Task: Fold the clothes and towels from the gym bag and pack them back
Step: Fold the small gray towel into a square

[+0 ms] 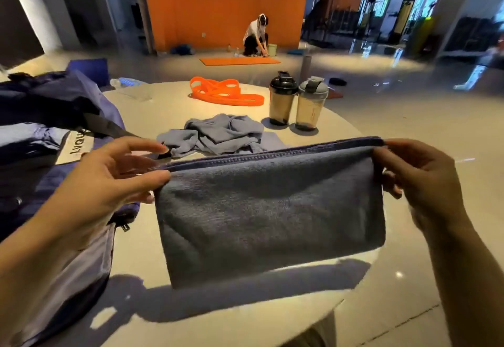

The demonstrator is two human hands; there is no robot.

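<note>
While both hands hold it up across the centre of the frame, the dark blue towel (270, 210) hangs doubled over, stitched hem edges together along the top, clear of the table (354, 278) with its shadow below. Left hand (109, 180) pinches the top left corner between thumb and fingers, index finger stretched out above the hem; right hand (417, 180) pinches the top right corner, fingers curled round the edge. Likely reason for the hold: pulling the top edge taut lets the cloth drop flat and the hems line up before the next fold.

Gym bag (54, 155), navy with a pale panel, sits open at the left of the frame, just beside the left hand, so packing is a short reach. Crumpled grey-blue garment (221, 133) lies on the table above centre, not yet folded by the look of it. Two shaker bottles (297, 101) and an orange resistance band (226, 91) sit further up, well apart from the folding spot, probably pushed aside. Clear water bottle (131, 87) lies at upper left. Another person (256, 35) crouches by an orange mat (240, 60) at the top of the frame.
</note>
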